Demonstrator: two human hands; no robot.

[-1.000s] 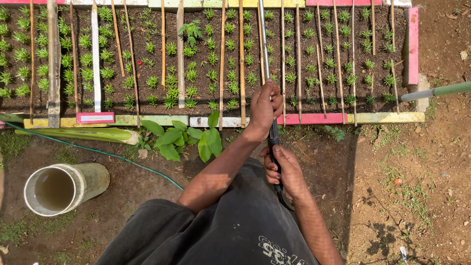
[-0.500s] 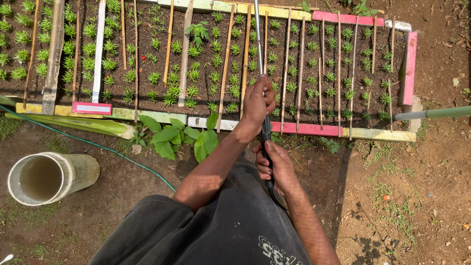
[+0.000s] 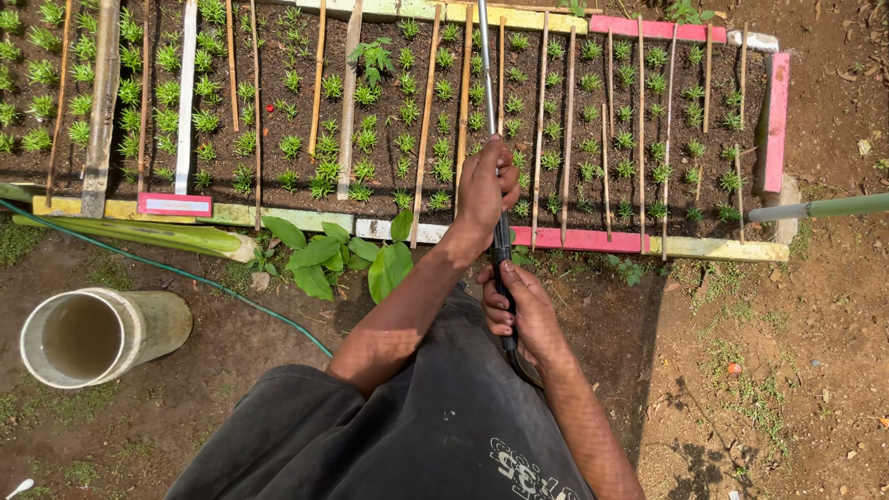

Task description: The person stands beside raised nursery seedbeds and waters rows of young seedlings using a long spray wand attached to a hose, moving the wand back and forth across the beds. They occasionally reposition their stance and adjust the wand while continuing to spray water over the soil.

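I look down at a long metal wand (image 3: 487, 83) that runs from my lap out over a seedling bed (image 3: 389, 120). My left hand (image 3: 486, 190) grips the wand higher up, above the bed's front border. Closer to my body, my right hand (image 3: 519, 310) is closed around the wand's dark handle. The bed holds rows of small green seedlings in dark soil, divided by thin bamboo sticks (image 3: 425, 120) laid lengthwise. The wand's far tip runs out of the top of the view.
A painted border (image 3: 593, 241) in pink, yellow and white frames the bed. A wide white pipe (image 3: 88, 333) stands upright in the ground at the left. A thin green hose (image 3: 185, 278) crosses the dirt. A leafy plant (image 3: 338, 255) grows by the border. A green pole (image 3: 824, 208) pokes in from the right.
The view has shifted so the bed sits lower and nearer in the frame. Both hands keep their grip on the wand, which now reaches farther across the seedlings.
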